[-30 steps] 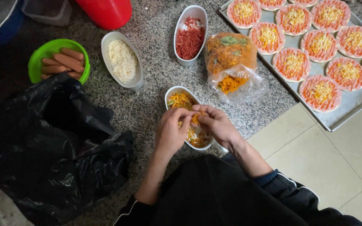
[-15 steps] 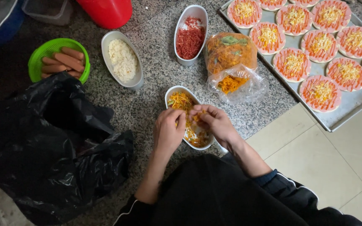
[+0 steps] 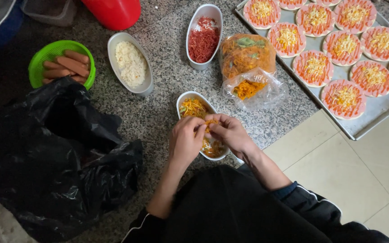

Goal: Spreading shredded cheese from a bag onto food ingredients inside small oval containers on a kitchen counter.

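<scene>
We see a black bag (image 3: 46,157) slumped at the left edge of the granite counter (image 3: 158,108). A metal tray (image 3: 365,121) of topped rounds fills the right corner. A clear bag (image 3: 248,67) of orange shreds lies mid-counter. Near the front edge, our left hand (image 3: 186,141) and right hand (image 3: 230,133) meet over a white dish (image 3: 190,96), fingers curled, pinching a tuft of orange shreds (image 3: 210,123).

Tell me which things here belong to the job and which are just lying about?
In use:
left hand
right hand
orange shreds
white oval dish

Lying about:
black plastic bag
green bowl of sausages
red container
</scene>
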